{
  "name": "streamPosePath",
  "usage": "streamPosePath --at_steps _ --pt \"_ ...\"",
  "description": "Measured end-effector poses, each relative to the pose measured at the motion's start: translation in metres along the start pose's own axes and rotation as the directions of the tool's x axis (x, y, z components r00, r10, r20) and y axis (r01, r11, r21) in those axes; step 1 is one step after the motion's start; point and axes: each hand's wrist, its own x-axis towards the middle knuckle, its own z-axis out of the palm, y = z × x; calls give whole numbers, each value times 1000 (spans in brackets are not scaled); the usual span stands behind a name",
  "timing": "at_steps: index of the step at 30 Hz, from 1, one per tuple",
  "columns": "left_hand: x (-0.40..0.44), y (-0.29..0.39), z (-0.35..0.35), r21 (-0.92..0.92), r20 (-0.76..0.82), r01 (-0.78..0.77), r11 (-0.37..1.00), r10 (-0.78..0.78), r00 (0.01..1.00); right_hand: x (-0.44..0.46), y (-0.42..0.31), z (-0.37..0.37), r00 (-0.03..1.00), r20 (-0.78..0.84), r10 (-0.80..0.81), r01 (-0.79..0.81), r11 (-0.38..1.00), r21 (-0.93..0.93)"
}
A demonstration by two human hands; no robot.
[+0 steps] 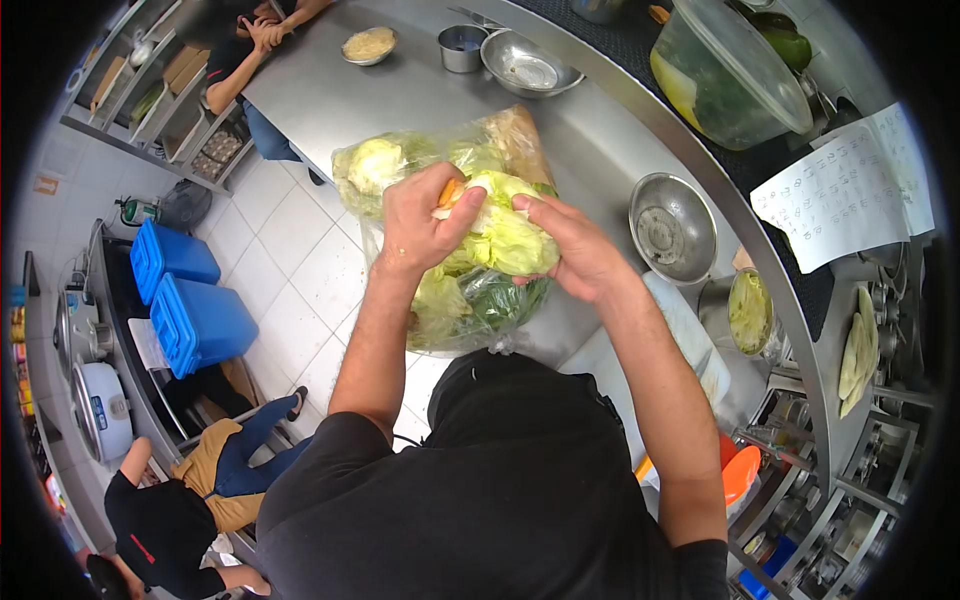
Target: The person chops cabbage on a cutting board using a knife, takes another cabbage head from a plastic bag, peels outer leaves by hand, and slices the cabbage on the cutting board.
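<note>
Both my hands grip a pale green head of lettuce (505, 230) over the steel counter. My left hand (425, 220) is closed around its left side, thumb on top. A small orange thing (447, 192) shows beside the left fingers; I cannot make out what it is. From the other side, my right hand (578, 245) clasps the lettuce with the thumb on top and the fingers underneath. Beneath lies a clear plastic bag (425, 335) with more lettuce (375, 165) and dark leafy greens (505, 305). A brown paper-like wrapping (518, 145) is behind it.
Metal bowls (672, 230) (528, 68) and a metal pot (461, 48) stand on the counter (320, 75). A white cutting board (600, 360) and a container of cut greens (750, 312) are at right. Blue bins (205, 325) and co-workers (165, 500) (240, 75) are at left.
</note>
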Motion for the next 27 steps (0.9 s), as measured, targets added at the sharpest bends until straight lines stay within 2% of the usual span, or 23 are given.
streamPosePath --at_steps 1,4,10,19,27 --pt "-1 -1 1 4 4 -17 1000 17 1000 -1 1 -1 1000 -3 8 -8 1000 1" --pt "-2 2 4 -134 -15 5 991 -7 1000 -1 4 -4 1000 29 -10 10 1000 2" --pt "-1 5 10 -214 16 54 975 -52 999 -4 2 -8 1000 16 -20 20 1000 6" --pt "-10 -4 22 -445 30 159 881 -162 986 -12 6 -9 998 41 -56 55 998 33" --pt "-13 -3 25 -514 64 209 832 -206 977 -15 10 -11 997 52 -55 52 997 62"
